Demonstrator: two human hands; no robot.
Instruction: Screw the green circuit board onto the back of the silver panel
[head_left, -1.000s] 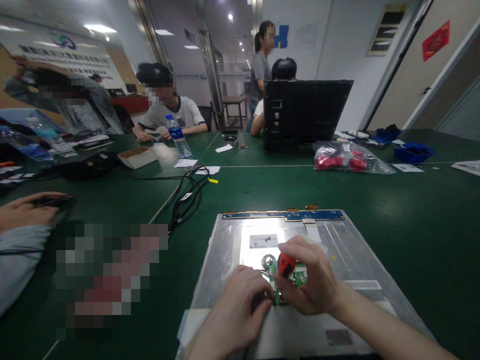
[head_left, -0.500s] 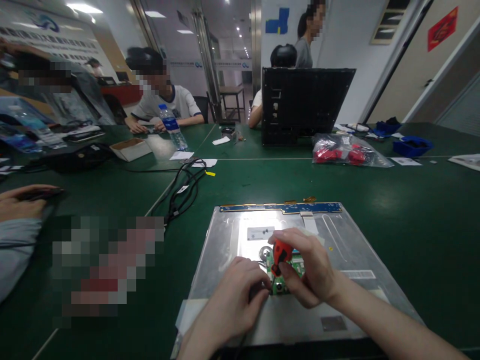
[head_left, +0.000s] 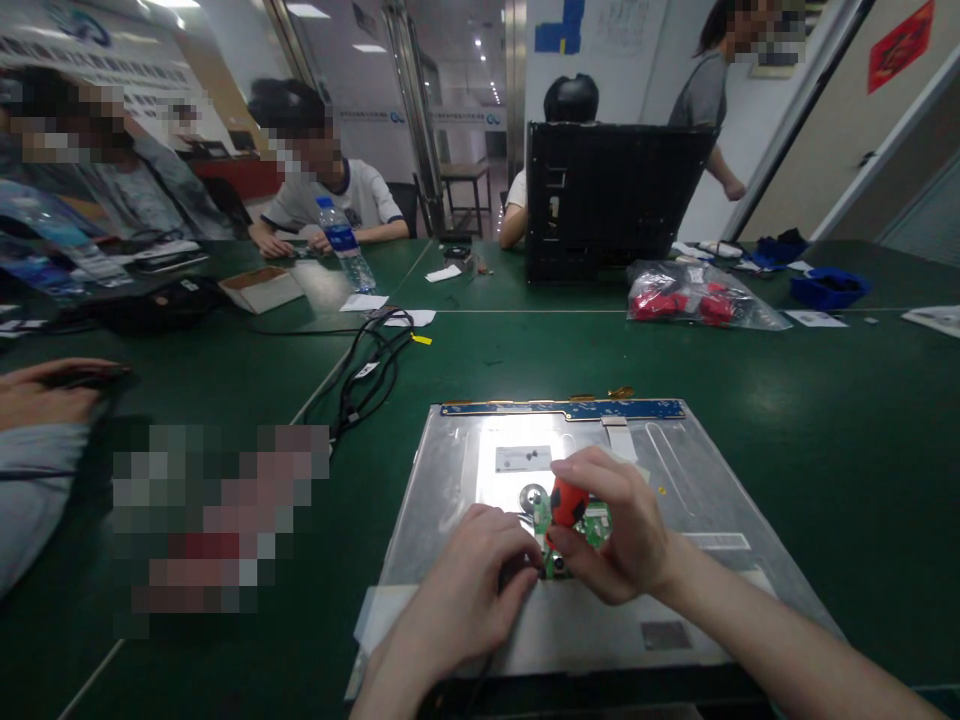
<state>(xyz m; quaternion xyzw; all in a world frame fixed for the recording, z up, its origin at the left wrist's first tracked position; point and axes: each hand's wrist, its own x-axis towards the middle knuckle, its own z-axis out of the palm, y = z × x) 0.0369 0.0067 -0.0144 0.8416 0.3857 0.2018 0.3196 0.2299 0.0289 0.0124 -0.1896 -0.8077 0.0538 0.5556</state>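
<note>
In my right hand is a stubby red-and-black screwdriver, its handle between thumb and fingers. The tool stands over a small green circuit board on the metal back of a display panel; its tip is hidden. My left hand rests on the panel with thumb and fingers closed at the board's left edge. What they pinch, if anything, is hidden. Beside the board is a round metal disc, and a blue circuit strip runs along the panel's far edge.
Coiled black cables lie left of the panel on the green table. Farther back are a black monitor housing, a bag of red parts, a water bottle and an open box. A co-worker's hand is at left.
The screwdriver handle has turned slightly in my right hand, with small finger movement. My left hand stays at the board's edge. A person in the background has walked to the right.
</note>
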